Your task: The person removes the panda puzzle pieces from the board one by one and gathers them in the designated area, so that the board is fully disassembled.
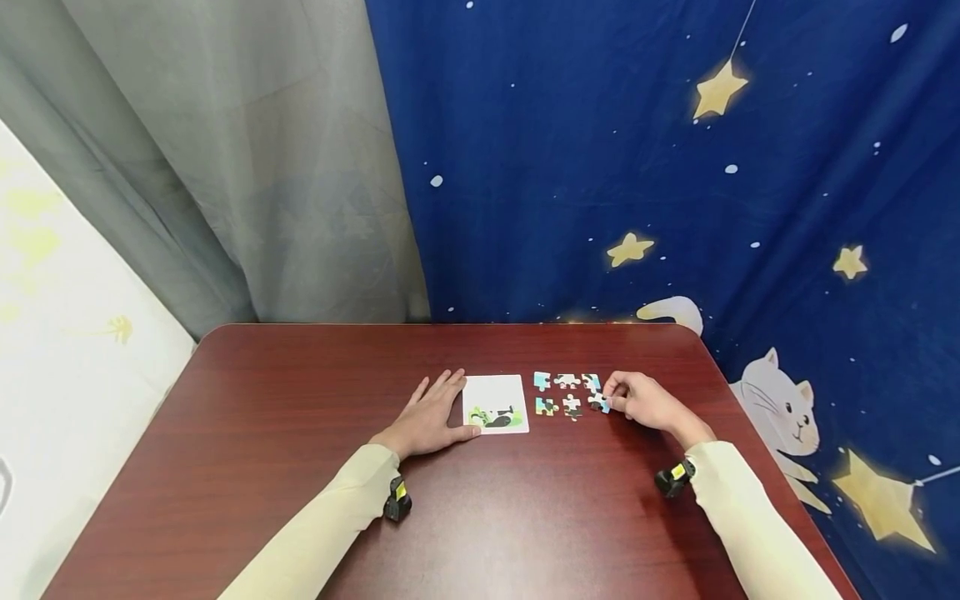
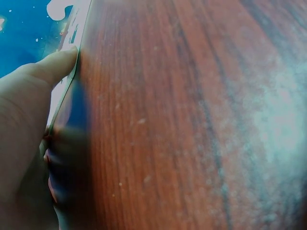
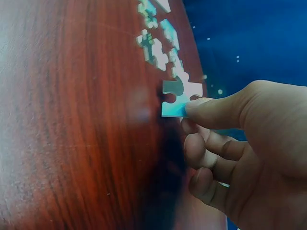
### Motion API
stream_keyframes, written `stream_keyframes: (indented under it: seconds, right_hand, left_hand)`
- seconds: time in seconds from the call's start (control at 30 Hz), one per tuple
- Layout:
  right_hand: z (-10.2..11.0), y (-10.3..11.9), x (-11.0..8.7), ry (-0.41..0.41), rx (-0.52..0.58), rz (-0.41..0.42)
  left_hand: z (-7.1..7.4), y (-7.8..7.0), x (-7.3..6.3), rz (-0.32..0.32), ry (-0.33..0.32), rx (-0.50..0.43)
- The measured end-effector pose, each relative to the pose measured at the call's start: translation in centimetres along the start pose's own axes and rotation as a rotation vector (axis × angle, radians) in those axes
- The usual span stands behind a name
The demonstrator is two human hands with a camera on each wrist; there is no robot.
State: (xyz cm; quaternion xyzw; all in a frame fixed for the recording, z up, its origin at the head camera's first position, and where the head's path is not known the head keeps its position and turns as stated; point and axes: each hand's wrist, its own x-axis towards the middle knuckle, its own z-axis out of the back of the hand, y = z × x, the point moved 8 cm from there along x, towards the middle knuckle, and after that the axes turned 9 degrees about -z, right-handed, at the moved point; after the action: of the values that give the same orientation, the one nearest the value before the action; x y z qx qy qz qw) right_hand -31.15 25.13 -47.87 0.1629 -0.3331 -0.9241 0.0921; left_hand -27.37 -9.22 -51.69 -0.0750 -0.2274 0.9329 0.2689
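My right hand (image 1: 637,400) pinches a jigsaw piece (image 3: 173,103) between thumb and fingers; it is white and dark with a light blue edge. Several other puzzle pieces (image 1: 567,381) lie in two rows just left of that hand. Between the pieces and my left hand is a square white puzzle board (image 1: 492,392), its lower part filled with green and black picture pieces. With fingers spread, my left hand (image 1: 430,419) rests at the board's left side, the thumb on its lower left corner. In the left wrist view the thumb (image 2: 60,64) presses the board's edge.
The reddish-brown wooden table (image 1: 247,433) has rounded far corners. Behind it hang a grey curtain (image 1: 315,167) and a blue curtain (image 1: 555,150) with stars and a cat. A black camera is strapped to each wrist.
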Motion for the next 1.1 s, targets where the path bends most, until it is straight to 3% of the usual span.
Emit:
stream_keyframes:
  seconds: [0.27,0.53,0.77,1.1]
  right_hand:
    - [-0.7,-1.2,0.8,-0.037,-0.062,-0.016]
    - [-0.6,-0.8,1.3,-0.100,-0.128,-0.003]
    - [-0.7,1.9,1.3,-0.116,-0.118,0.033]
    - [-2.7,7.0,1.7,-0.097,-0.101,0.114]
  left_hand:
    - [0.0,0.1,0.2,-0.006,-0.010,0.004]
    - [-0.2,0.2,0.1,0.001,-0.007,0.004]
    - [0.0,0.2,0.0,0.004,-0.012,0.009]
    - [-0.2,0.4,0.0,0.004,-0.007,-0.012]
